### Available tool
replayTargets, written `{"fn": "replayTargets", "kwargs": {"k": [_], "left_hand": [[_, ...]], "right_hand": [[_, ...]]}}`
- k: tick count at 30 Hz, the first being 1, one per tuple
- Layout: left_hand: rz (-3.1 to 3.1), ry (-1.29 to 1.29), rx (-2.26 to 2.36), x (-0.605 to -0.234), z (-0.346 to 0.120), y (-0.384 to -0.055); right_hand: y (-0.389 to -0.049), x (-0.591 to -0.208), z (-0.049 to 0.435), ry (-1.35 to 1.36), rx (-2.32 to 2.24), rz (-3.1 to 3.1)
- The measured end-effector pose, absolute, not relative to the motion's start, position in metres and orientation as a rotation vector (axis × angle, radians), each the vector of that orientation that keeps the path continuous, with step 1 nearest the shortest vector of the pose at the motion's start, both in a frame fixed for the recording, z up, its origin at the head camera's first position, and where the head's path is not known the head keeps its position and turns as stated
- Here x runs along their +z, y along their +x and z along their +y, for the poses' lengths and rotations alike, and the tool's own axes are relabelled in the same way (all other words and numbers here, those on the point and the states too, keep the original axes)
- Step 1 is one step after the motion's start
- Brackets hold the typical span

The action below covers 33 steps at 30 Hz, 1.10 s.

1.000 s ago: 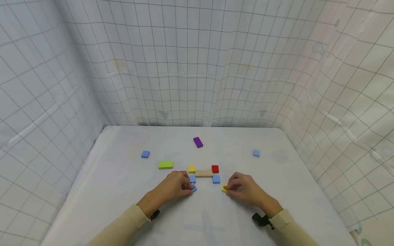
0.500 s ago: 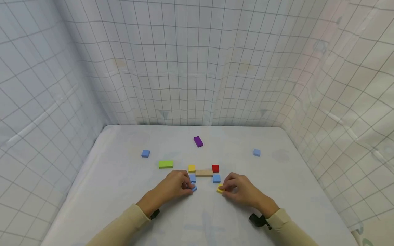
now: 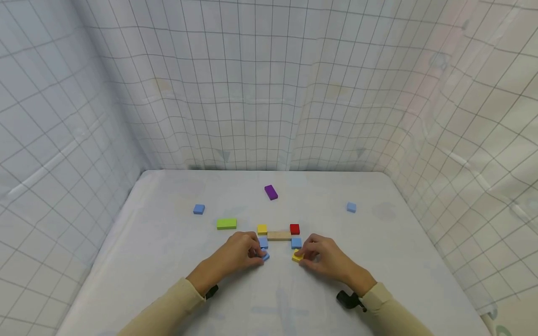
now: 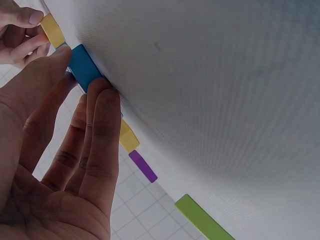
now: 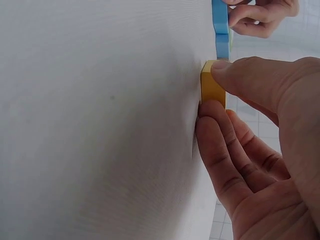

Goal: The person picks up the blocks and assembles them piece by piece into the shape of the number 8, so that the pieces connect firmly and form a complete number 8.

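My left hand pinches a blue block between thumb and fingers, low on the table. It sits just in front of another blue block, partly hidden by my fingers. My right hand pinches a yellow block at the near side of a second blue square block. Between the two columns lies a plain wooden strip. At the strip's left end is a yellow square block, and at its right end a red block.
A green block lies left of the arrangement, and a purple block behind it. Single blue blocks stand farther out, one at the left and one at the right. Gridded curtains surround the white table.
My right hand has slid left with the yellow block, bringing it close to the right-hand blue block. The left hand stays in place on its blue block.
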<state>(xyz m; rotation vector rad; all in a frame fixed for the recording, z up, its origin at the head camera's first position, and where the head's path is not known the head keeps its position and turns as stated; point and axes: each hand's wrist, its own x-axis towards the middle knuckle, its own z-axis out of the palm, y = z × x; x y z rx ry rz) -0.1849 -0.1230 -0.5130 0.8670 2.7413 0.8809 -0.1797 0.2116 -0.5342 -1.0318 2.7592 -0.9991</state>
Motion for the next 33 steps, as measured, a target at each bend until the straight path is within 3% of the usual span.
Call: {"fn": "replayTargets", "kwargs": {"k": [33], "left_hand": [[2.749, 0.883, 0.877, -0.5149, -0.1231, -0.1874]], "right_hand": [[-0.1812, -0.5372, 0.2099, -1.015, -1.024, 2.772]]}}
